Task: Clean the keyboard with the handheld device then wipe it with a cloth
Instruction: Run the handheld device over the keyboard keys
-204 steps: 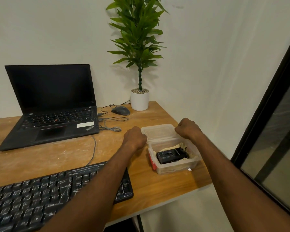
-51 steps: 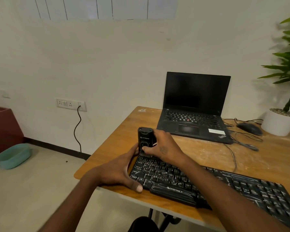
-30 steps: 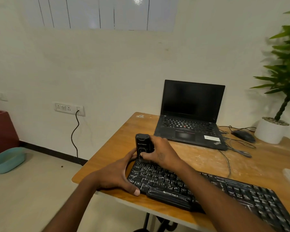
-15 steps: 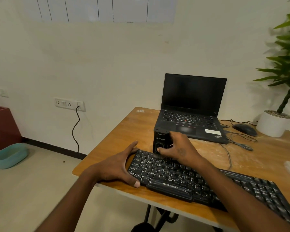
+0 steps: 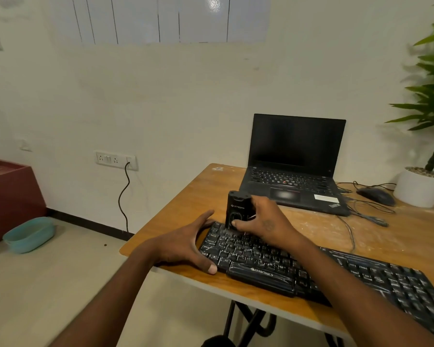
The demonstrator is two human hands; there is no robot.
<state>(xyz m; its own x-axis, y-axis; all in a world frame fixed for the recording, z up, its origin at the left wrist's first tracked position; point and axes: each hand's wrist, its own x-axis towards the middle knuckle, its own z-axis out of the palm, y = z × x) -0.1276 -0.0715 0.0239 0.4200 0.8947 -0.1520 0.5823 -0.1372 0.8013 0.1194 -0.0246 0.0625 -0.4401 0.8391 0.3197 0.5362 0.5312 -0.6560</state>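
A long black keyboard (image 5: 323, 266) lies along the front edge of the wooden table (image 5: 186, 204). My right hand (image 5: 263, 221) grips a small black handheld device (image 5: 237, 209), which stands upright with its lower end on the keys at the keyboard's far left corner. My left hand (image 5: 186, 244) holds the keyboard's left end, thumb against the front edge and fingers spread along the side. No cloth is in view.
An open black laptop (image 5: 293, 166) sits behind the keyboard. Right of it lie a black mouse (image 5: 375, 195), loose cables (image 5: 361, 211) and a potted plant in a white pot (image 5: 420, 186). A teal basin (image 5: 29, 234) and a red-brown box (image 5: 8, 196) stand on the floor at left.
Since half a second ago my right hand has brought the device back left along the top key rows to the far left corner. My left hand has kept its hold on the keyboard's left end.
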